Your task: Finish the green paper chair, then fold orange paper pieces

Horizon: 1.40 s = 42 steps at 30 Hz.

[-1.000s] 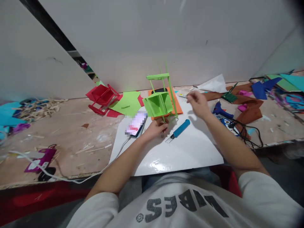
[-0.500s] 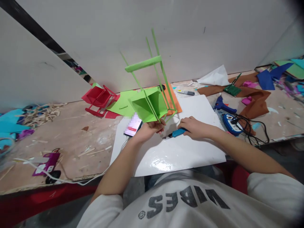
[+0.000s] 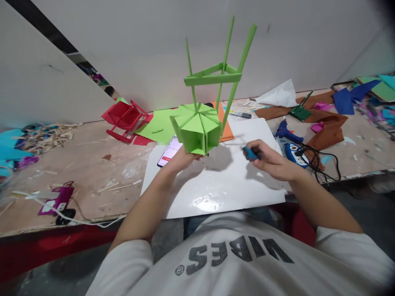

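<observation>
Paper model [image 3: 195, 123], green, its faceted body topped by three slender rods [image 3: 232, 98] and a triangular brace [image 3: 212, 79], rises at upper center, gripped from below by a partly hidden left hand [image 3: 184, 159]; at center right, the right hand [image 3: 271, 162], held apart, clasps a blue tool [image 3: 250, 153], tip blurred.

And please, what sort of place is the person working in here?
It looks like a craft workspace, perhaps a small workshop: a glue gun and a heap of sticks lie on the littered bench, and the left hand holds a green model.
</observation>
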### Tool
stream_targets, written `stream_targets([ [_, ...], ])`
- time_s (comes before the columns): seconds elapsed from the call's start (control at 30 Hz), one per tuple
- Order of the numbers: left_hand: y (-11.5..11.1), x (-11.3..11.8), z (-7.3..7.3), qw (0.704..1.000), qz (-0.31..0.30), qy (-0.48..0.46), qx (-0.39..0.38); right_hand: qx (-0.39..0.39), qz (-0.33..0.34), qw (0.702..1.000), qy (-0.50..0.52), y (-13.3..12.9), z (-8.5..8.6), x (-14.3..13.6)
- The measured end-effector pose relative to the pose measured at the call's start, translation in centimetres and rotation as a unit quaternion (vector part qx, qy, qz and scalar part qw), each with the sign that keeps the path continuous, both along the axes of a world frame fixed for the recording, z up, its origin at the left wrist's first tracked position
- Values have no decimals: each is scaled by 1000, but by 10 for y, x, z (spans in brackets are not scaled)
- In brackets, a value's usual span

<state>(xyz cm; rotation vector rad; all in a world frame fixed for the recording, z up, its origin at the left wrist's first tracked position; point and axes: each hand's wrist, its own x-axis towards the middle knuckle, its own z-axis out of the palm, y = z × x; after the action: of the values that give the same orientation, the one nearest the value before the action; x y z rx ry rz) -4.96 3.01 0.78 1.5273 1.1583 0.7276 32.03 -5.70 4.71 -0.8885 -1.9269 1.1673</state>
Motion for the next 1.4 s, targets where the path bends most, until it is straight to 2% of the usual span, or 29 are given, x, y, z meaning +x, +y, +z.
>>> stream_targets([
  [0.1, -6, -6, 10, 1000, -11, -17, 12, 24, -98, 980, 170, 4, -4, 0],
  [0.17, -14, -7, 16, 999, -25, -23, 18, 37, -168, 956, 236, 10, -4, -5],
  [0.23, -25, -6, 19, 999, -30, -25, 24, 44, -239, 942, 232, 11, -3, -13],
  [0.3, -37, -8, 18, 999, -25, -26, 29, 32, -274, 944, 179, 5, -4, -23],
  [0.43, -61, -33, 10, 998, 28, 34, 44, -60, -234, 964, 111, -29, -15, -43],
  [0.5, -71, -53, 5, 986, 73, 133, 67, -91, -233, 962, 111, -50, -24, -50],
  [0.57, -81, -68, 0, 954, 121, 248, 113, -94, -246, 955, 138, -68, -32, -57],
  [0.67, -100, -76, -4, 909, 141, 347, 181, -72, -257, 932, 246, -84, -41, -70],
  [0.77, -128, -68, -10, 883, 135, 385, 232, -54, -292, 887, 354, -85, -50, -84],
  [0.83, -148, -62, -15, 858, 150, 427, 243, -62, -334, 861, 380, -81, -58, -88],
  [0.93, -175, -63, -21, 834, 174, 462, 248, -83, -389, 847, 353, -77, -71, -81],
  [1.07, -195, -72, -17, 834, 160, 468, 242, -53, -429, 854, 290, -79, -76, -60],
  [1.13, -198, -75, -14, 842, 142, 468, 227, -50, -414, 870, 262, -80, -72, -52],
  [1.23, -197, -79, -11, 848, 128, 469, 208, -95, -375, 892, 233, -77, -65, -51],
  [1.4, -189, -82, -12, 866, 136, 431, 213, -135, -342, 902, 225, -59, -60, -62],
])
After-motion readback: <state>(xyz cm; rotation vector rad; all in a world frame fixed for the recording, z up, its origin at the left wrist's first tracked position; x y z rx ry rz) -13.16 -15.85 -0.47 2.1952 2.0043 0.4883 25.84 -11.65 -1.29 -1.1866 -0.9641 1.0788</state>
